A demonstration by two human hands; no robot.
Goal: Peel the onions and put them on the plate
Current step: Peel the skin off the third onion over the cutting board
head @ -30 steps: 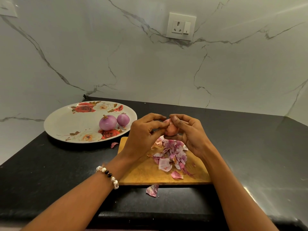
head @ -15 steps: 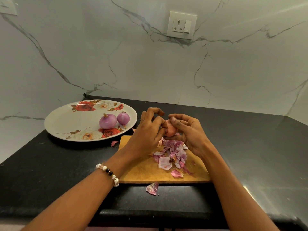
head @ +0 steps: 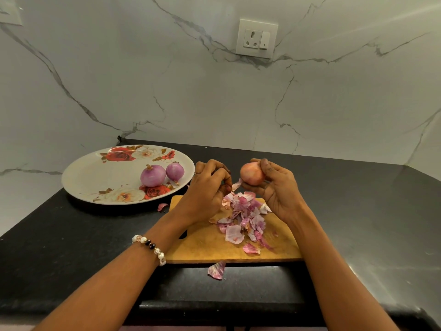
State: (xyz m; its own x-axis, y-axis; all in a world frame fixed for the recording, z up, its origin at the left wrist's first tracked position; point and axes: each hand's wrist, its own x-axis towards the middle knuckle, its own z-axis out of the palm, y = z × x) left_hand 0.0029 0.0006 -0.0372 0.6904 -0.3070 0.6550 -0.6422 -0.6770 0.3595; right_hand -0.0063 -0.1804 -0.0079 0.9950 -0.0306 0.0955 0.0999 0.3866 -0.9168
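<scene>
Above cutting board [head: 205, 244]: right hand [head: 276, 187] grips onion [head: 251, 174]; left hand [head: 207, 187] pinches peel strip [head: 236, 185].

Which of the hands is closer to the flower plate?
Left. The left hand is just beside the plate rim, pulling a strip of skin. The right hand is farther away, past the left one, holding up the onion.

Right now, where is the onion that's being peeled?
In the head view, the onion is held in the right hand, above the far edge of the cutting board, right of the plate.
</scene>
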